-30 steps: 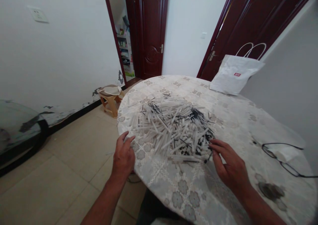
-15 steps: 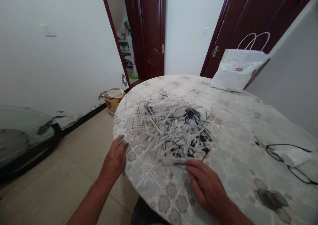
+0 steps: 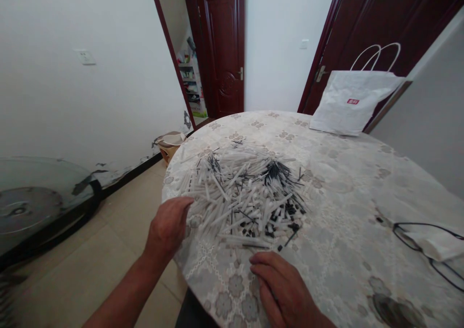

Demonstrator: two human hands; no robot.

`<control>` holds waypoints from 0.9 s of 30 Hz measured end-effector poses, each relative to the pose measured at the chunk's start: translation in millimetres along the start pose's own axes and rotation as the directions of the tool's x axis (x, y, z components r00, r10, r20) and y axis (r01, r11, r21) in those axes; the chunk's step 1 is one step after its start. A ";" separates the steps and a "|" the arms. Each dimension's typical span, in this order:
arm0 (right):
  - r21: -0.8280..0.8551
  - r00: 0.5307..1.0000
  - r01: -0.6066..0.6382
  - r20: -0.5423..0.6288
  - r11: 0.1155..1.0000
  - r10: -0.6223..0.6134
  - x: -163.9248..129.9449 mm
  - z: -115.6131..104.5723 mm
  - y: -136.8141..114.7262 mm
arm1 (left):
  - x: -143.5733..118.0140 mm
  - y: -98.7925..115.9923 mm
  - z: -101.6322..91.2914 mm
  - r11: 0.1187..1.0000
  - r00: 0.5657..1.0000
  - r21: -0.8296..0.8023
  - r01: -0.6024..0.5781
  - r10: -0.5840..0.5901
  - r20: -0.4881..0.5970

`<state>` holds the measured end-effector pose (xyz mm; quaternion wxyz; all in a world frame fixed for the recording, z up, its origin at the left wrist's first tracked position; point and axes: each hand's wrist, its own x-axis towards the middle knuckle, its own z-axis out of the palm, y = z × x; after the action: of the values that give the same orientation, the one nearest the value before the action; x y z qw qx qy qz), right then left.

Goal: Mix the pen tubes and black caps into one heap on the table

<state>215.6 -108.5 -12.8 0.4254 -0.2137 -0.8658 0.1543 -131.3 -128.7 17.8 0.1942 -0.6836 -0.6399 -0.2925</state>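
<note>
1. Centrally, a heap of white tubes (image 3: 235, 192) mixed with thin black sticks (image 3: 277, 173) lies on a round table (image 3: 337, 183) covered in a pale, flower-patterned cloth; the heap sits toward the table's left half, its near edge just ahead of both hands.
2. The left hand (image 3: 168, 226) rests at the table's left rim, fingers loosely spread and empty, its fingertips touching or just beside the nearest white tubes; which of the two I cannot tell.
3. The right hand (image 3: 281, 284) lies flat on the cloth at the near edge, palm down, fingers relaxed and gripping nothing; its fingertips are just short of a few stray tubes and a black stick at the heap's front.
4. Small black bits (image 3: 286, 219) are scattered at the heap's right front corner.
5. A white paper bag (image 3: 353, 103) with looped handles lies at the far side of the table, against a dark red door (image 3: 366, 23); black-framed glasses (image 3: 422, 243) and a white tissue (image 3: 438, 241) rest at the right edge, well apart from the heap.
6. A low stool (image 3: 170, 144) stands on the tiled floor beside the wall, left of the table.
</note>
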 end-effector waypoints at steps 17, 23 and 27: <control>-0.026 0.998 -0.058 -0.023 0.998 0.057 -5.3 8.5 5.1 | 101.1 33.2 -40.5 0.992 0.967 0.069 -0.103 0.084 0.240; -0.088 0.999 0.031 0.043 0.996 -0.028 -16.5 13.6 0.6 | -24.7 2.9 -120.4 0.913 0.594 0.406 -0.043 -0.303 0.745; -0.071 0.995 0.044 0.088 0.997 -0.038 -20.3 6.2 -2.3 | -81.8 -17.8 -156.7 0.885 0.396 0.466 0.022 -0.435 0.808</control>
<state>221.3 -121.2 -29.1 0.3827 -0.2042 -0.8926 0.1231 -173.5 -289.4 80.9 -0.0902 -0.5829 -0.7763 0.2224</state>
